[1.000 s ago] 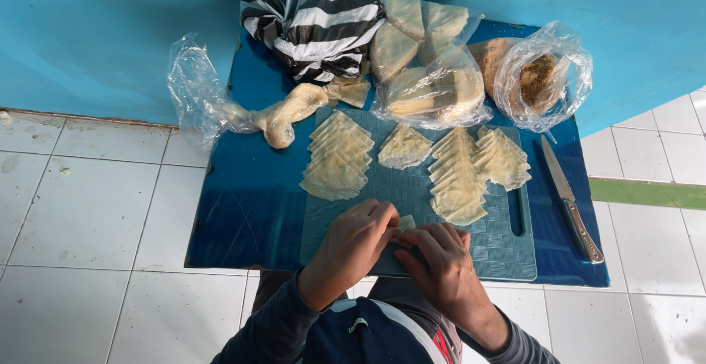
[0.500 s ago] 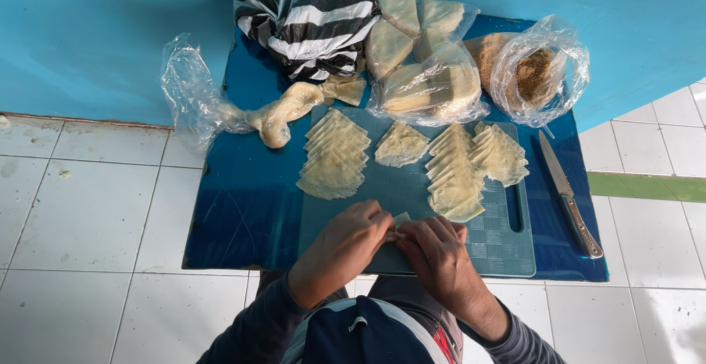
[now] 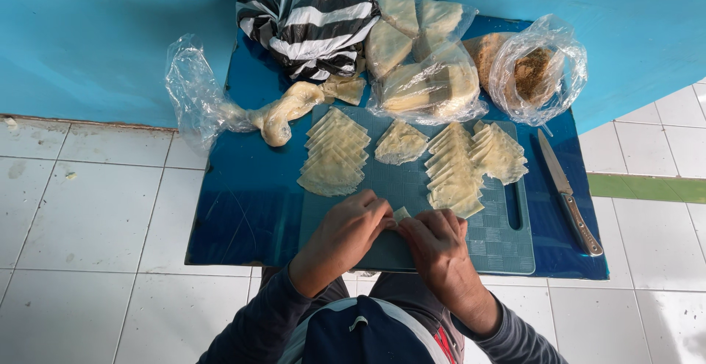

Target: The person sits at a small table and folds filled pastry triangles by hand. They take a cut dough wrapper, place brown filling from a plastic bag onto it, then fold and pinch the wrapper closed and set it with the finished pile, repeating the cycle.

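Both the left hand (image 3: 346,233) and right hand (image 3: 440,245) pinched a small pale pastry piece (image 3: 401,214) near the cutting board's (image 3: 500,250) front edge, stacked triangles (image 3: 334,154) beyond, knife (image 3: 568,193) well right.

Home food-prep corner: cutting board (image 3: 500,250), knife (image 3: 566,191)

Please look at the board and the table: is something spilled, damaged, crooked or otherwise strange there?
Nothing stands out. Both hands, left hand and right hand, pinch one small pale pastry sheet on the teal cutting board. The cut sheets lie in tidy overlapping stacks, the knife lies flat beside the board, and the bags sit closed behind.
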